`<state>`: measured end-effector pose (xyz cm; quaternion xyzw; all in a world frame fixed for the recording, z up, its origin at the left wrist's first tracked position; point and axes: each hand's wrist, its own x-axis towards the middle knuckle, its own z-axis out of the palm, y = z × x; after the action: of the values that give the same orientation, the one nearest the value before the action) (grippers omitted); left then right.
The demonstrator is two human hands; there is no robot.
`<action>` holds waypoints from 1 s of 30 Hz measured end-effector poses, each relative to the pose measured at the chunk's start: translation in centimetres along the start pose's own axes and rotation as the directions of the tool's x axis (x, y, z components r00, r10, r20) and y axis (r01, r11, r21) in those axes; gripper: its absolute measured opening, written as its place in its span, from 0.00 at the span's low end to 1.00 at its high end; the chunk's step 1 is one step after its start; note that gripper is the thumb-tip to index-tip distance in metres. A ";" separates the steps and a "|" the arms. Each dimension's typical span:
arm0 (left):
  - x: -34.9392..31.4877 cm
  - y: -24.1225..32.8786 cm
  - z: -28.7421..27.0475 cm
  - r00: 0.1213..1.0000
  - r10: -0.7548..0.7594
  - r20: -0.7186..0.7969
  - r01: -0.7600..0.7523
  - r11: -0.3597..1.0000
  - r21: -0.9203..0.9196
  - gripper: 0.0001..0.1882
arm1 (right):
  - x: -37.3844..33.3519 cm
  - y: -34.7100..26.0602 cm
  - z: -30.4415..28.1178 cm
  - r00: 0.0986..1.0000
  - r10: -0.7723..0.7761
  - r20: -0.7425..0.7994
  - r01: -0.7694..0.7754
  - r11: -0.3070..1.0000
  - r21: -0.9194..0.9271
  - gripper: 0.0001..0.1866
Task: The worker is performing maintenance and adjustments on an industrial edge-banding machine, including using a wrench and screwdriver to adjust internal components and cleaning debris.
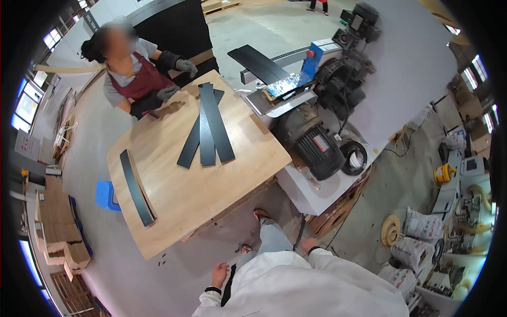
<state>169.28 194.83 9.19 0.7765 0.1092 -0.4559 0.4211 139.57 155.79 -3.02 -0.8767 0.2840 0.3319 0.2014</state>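
My left hand (219,274) hangs low in front of me, fingers loosely bent and apart, with nothing seen in it. A dark strip beside it, against my white top, is too unclear to name. My right hand (308,245) is lowered at my other side below the machine; its fingers are hard to make out. Both hands are away from the wooden table (174,206). On the table three black planks (207,127) lie crossed over one another. Another short stack of black planks (136,187) rests near the left edge.
Across the table a co-worker (137,79) in a maroon apron and grey gloves stands at its far side. To the right is a machine with a motor (317,142), with more black planks (257,63) on its conveyor. A blue bin (107,196) stands left of the table.
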 end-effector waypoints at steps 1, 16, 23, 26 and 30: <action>1.0 -1.0 -0.9 0.998 0.054 0.041 -0.056 0.998 0.039 0.14 | -2.3 1.8 3.0 0.987 0.139 -0.082 -0.132 0.987 0.087 0.15; 2.2 -14.3 -5.1 0.918 0.267 0.294 -0.390 0.742 0.545 0.09 | -14.2 -10.7 2.0 0.814 0.510 -0.277 -0.137 0.633 0.761 0.14; 3.5 -12.2 3.7 0.892 0.018 0.452 -0.123 0.971 0.204 0.16 | -23.4 -0.3 10.4 0.821 0.516 -0.243 -0.241 0.700 0.672 0.11; 2.0 -8.9 8.7 0.898 -0.018 0.439 -0.172 0.905 0.388 0.18 | -26.8 3.5 15.1 0.776 0.614 -0.143 -0.392 0.648 0.653 0.12; 0.0 -4.5 15.4 0.908 -0.127 0.398 -0.161 0.773 0.614 0.16 | -32.9 10.0 20.7 0.627 0.779 0.019 -0.426 0.322 0.846 0.18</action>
<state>157.30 186.02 3.11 0.7573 -0.1505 -0.6170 0.1522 103.24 171.44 3.82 -0.5601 0.7453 0.0376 0.3596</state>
